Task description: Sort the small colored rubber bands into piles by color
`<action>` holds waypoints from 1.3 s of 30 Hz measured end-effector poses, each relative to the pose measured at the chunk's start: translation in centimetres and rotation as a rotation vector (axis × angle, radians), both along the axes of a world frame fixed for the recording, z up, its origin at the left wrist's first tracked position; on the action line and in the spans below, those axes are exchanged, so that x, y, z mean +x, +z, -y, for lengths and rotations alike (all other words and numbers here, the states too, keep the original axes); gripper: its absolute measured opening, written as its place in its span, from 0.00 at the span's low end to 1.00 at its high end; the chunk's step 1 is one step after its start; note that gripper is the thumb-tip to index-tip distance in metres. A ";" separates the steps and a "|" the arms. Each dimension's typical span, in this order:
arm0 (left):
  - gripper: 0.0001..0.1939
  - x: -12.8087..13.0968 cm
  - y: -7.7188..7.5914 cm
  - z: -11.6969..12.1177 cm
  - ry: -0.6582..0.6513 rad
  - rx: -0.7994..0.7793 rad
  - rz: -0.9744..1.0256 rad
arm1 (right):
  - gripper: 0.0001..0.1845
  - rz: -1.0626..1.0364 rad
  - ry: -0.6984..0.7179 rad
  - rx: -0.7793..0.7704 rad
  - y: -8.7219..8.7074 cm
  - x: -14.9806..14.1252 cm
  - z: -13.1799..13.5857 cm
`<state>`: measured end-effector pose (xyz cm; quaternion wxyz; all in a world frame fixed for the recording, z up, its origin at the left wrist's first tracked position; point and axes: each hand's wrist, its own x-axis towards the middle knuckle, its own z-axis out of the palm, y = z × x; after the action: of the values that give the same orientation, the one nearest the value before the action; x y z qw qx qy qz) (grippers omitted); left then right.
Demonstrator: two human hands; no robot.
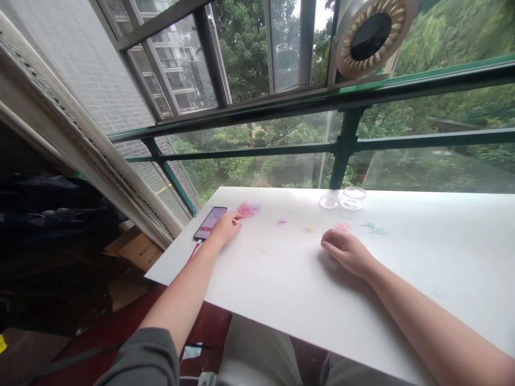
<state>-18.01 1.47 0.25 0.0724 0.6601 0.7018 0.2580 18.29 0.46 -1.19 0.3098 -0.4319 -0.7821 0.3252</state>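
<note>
My left hand (226, 228) reaches to the left side of the white table, its fingertips pinched at the near edge of a heap of small pink and red pieces (247, 209). What sits between those fingertips is too small to make out. Farther right, my right hand (349, 252) is held at the table with its fingers curled in; its palm is hidden. Just beyond it lies a small pink group (341, 227), with teal pieces (375, 229) to the right. Yellow pieces (309, 229) and a pink-purple group (282, 221) lie between my hands, and a few pale pieces (263, 250) lie nearer me.
A phone (210, 223) with a red cable (193, 252) lies beside my left hand. A clear round container (353, 199) and a clear lid-like disc (328, 202) stand at the table's (281, 292) far edge. Green railing (249, 153) and windows rise behind; a cardboard box (139, 249) sits lower left.
</note>
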 end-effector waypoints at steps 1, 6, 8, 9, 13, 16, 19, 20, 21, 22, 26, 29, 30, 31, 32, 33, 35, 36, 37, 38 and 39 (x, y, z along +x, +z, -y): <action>0.13 0.0 -0.2 -0.1 -0.024 0.008 -0.028 | 0.07 -0.007 0.001 -0.001 0.0 0.0 0.0; 0.11 0.1 -1.1 -1.0 -0.040 0.014 -0.098 | 0.07 -0.037 0.012 -0.012 -0.1 -0.1 -0.1; 0.10 0.1 -1.1 -1.2 -0.027 0.010 -0.108 | 0.06 -0.050 0.018 -0.026 -0.1 -0.1 -0.2; 0.10 0.2 -1.0 -1.3 -0.021 0.009 -0.115 | 0.06 -0.055 0.020 -0.033 -0.2 -0.1 -0.2; 0.10 1.2 0.2 -0.5 -0.026 0.043 -0.127 | 0.06 -0.059 0.022 -0.038 -0.2 -0.1 -0.2; 0.12 2.6 1.4 1.0 -0.205 -0.011 -0.035 | 0.06 -0.057 0.028 -0.039 -0.2 -0.1 -0.1; 0.16 3.6 2.1 2.5 -0.501 -0.269 0.043 | 0.06 -0.053 0.036 -0.045 -0.3 -0.1 -0.1; 0.17 3.8 2.2 2.8 -0.552 -0.323 0.041 | 0.06 -0.051 0.037 -0.045 -0.3 -0.1 -0.1; 0.18 3.9 2.2 3.0 -0.575 -0.349 0.029 | 0.06 -0.047 0.036 -0.041 -0.2 -0.1 -0.1; 0.19 4.0 2.2 3.1 -0.578 -0.354 0.011 | 0.06 -0.041 0.033 -0.034 -0.2 -0.1 -0.1; 0.15 4.1 1.9 3.0 -0.556 -0.338 -0.043 | 0.06 -0.020 0.014 -0.010 0.0 -0.1 -0.1; 0.11 4.3 1.8 2.9 -0.554 -0.313 -0.059 | 0.07 -0.022 0.008 -0.015 0.1 -0.1 -0.1; 0.10 4.4 1.8 3.0 -0.554 -0.298 -0.070 | 0.07 -0.022 0.005 -0.017 0.1 -0.1 -0.1; 0.09 4.5 1.8 3.1 -0.551 -0.280 -0.084 | 0.07 -0.021 0.002 -0.020 0.1 -0.1 0.0; 0.08 4.6 1.8 3.2 -0.547 -0.262 -0.101 | 0.07 -0.019 0.001 -0.021 0.1 -0.1 0.0; 0.08 4.7 1.8 3.4 -0.541 -0.244 -0.120 | 0.07 -0.018 0.001 -0.021 0.1 -0.2 0.1; 0.08 5.2 1.8 3.7 -0.526 -0.223 -0.142 | 0.06 -0.016 0.005 -0.018 0.1 -0.3 0.1; 0.08 5.6 1.9 3.8 -0.518 -0.228 -0.134 | 0.06 -0.012 0.009 -0.012 0.1 -0.3 0.2; 0.09 6.1 1.9 3.9 -0.515 -0.244 -0.111 | 0.06 -0.008 0.013 -0.005 0.1 -0.3 0.2; 0.10 6.7 2.0 3.9 -0.517 -0.266 -0.072 | 0.06 -0.003 0.017 0.003 0.1 -0.4 0.3; 0.10 7.4 2.2 3.8 -0.526 -0.288 -0.023 | 0.05 0.000 0.021 0.010 0.1 -0.4 0.3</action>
<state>-10.59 -2.33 2.43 0.2216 0.8050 0.5370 0.1205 17.86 0.18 -1.05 0.3084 -0.4221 -0.7883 0.3245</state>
